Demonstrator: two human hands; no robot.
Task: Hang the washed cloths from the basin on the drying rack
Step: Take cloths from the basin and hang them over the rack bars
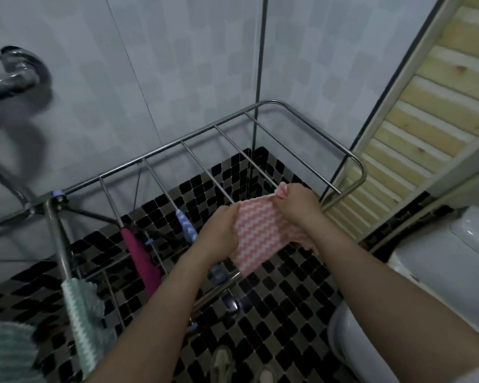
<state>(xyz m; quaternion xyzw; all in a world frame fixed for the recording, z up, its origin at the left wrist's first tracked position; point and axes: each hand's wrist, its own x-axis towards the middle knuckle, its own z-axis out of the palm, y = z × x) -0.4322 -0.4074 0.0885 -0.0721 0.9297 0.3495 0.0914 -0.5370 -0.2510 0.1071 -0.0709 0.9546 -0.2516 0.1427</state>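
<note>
Clearly the job is well under way, judging from the single head view. Three cloths hang on the rods of the stainless-steel drying rack [161, 150]: a mint-green-and-white zigzag cloth [83, 308] at the left, a plain magenta cloth [141, 261] next to it, and a blue-and-white patterned cloth [187, 225] further right. The pink-and-white zigzag cloth [256, 236] is the one in hand. The left hand [219, 236] grips its left edge and the right hand [296, 205] pinches its far right corner, stretching it flat over the rods toward the right end of the rack. Whether it rests on a rod yet I cannot tell. It probably needs draping and releasing. The basin is out of view, so how many cloths remain is unknown.
</note>
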